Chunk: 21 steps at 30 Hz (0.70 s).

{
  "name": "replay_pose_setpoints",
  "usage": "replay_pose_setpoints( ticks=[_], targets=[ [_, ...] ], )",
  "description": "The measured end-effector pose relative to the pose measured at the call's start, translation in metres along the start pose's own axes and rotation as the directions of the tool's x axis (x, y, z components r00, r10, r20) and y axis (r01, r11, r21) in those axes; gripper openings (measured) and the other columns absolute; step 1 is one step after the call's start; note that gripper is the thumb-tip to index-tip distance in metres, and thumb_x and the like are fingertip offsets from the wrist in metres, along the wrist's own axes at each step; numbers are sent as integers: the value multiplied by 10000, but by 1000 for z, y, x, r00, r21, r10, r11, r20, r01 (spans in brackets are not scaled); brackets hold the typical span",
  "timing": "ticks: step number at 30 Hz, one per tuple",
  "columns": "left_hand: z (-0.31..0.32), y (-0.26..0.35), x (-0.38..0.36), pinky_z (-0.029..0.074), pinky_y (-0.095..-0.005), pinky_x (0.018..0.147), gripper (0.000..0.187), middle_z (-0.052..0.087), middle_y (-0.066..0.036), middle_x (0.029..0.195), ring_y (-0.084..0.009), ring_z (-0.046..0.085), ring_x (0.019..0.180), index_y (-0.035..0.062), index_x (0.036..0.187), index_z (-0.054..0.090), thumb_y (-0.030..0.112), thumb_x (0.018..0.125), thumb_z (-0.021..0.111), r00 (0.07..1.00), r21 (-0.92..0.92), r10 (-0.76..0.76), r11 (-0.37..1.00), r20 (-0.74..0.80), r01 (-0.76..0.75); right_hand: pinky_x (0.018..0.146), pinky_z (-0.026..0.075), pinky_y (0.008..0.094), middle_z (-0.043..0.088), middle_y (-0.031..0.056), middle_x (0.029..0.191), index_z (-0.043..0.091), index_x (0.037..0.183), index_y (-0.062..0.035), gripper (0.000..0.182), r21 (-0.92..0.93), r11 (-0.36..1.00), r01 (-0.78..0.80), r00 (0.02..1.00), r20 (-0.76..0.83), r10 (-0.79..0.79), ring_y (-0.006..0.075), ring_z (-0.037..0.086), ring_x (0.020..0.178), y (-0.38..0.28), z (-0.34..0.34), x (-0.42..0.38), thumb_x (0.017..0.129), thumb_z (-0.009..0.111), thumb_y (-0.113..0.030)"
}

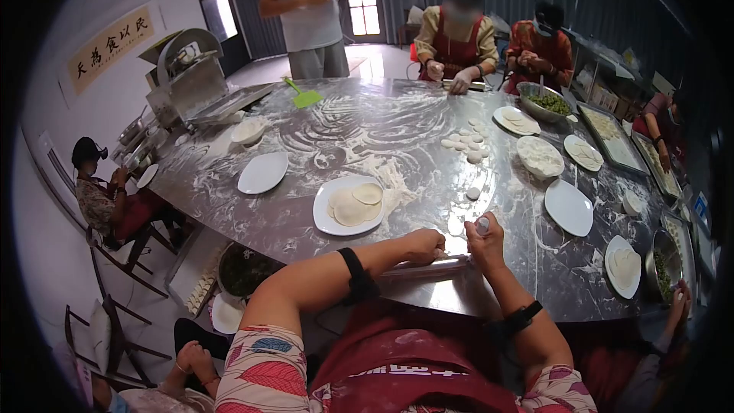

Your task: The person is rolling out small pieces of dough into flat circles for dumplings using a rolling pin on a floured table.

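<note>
My right hand point(486, 243) is wrapped around a rolling pin point(482, 225), whose pale rounded end shows above the fingers; the rest of it is hidden. Close beside it, my left hand point(425, 246) is closed low over the table's near edge, and what its fingers hold is hidden. Ahead of my left hand, a white plate point(324, 218) carries several thin round dough wrappers point(350, 206). A small dough disc point(473, 193) lies just beyond my right hand. Farther up, several flattened dough pieces point(465, 142) are scattered on the floured metal table point(413, 275).
Bare white plates point(263, 173) point(569, 208) lie on both sides. Right of me are a flour bowl point(540, 157), wrapper plates point(623, 268), green filling bowls point(544, 103) and trays point(612, 138). A green scoop point(307, 99) and a machine point(187, 80) stand at the far left. Other people work around the table.
</note>
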<state>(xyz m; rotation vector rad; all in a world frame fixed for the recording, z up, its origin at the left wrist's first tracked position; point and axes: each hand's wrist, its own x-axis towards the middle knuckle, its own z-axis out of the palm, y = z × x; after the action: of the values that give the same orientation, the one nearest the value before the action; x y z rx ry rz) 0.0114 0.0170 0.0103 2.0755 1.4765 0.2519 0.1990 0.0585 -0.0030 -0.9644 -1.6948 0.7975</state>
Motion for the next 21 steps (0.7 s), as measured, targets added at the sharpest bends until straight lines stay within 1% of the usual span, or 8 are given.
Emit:
replay_pose_setpoints(
  ticks=[3,7,12,15,17,18,19,21],
  targets=[
    [0,3,-3,473,-394,704,211,650,-180,810,-293,628,767,21,914,635,174,768,633,998,-55,-2,998,56,5,428,414,286,551,71,549,482,776,-26,195,106,982,-154,988,39,150,127,533,452,-13,-17,-26,822,661,-91],
    [-3,-1,-9,472,-387,694,193,647,-180,801,-293,628,761,9,885,633,118,727,642,999,-94,-9,996,42,13,440,437,270,572,69,578,482,789,-36,167,169,972,-165,985,70,155,117,552,478,-30,-34,-60,825,638,-81],
    [-2,3,7,473,-410,722,247,654,-189,834,-322,632,792,50,920,647,265,817,582,999,6,-44,999,24,44,406,394,268,529,31,546,500,772,-25,131,-31,993,118,992,-50,-119,103,513,448,5,2,7,822,615,-61],
    [-4,11,8,464,-400,722,245,651,-185,836,-292,615,769,18,904,647,231,793,600,990,-33,-98,994,104,102,411,397,261,560,32,572,484,757,-45,189,155,984,-83,996,42,77,88,503,448,-13,-8,-7,843,645,-93],
    [6,-12,16,463,-389,680,171,636,-166,757,-278,613,721,3,839,633,123,724,589,995,69,40,997,97,-46,405,393,255,551,25,569,483,770,-50,175,184,971,-150,988,59,141,76,505,459,-29,-24,-38,846,639,-73],
    [-2,-2,6,470,-379,674,176,632,-167,747,-269,614,715,-13,847,620,104,716,603,996,21,-35,999,78,33,407,393,252,549,24,571,482,776,-44,172,175,973,-149,988,54,142,77,503,458,-29,-29,-54,847,636,-67],
    [-8,5,-4,474,-375,669,183,624,-172,734,-261,617,720,-30,853,610,102,726,599,972,-250,-195,942,133,224,408,393,250,548,23,572,480,781,-38,168,174,976,-130,991,44,125,78,501,457,-29,-32,-63,848,633,-62],
    [-9,-3,-8,473,-374,682,195,625,-182,741,-254,619,734,-38,868,613,125,762,596,957,-385,-165,889,240,250,417,396,252,548,29,574,480,784,-27,168,156,983,-100,995,26,97,87,499,456,-31,-30,-63,845,633,-62]
  ],
)
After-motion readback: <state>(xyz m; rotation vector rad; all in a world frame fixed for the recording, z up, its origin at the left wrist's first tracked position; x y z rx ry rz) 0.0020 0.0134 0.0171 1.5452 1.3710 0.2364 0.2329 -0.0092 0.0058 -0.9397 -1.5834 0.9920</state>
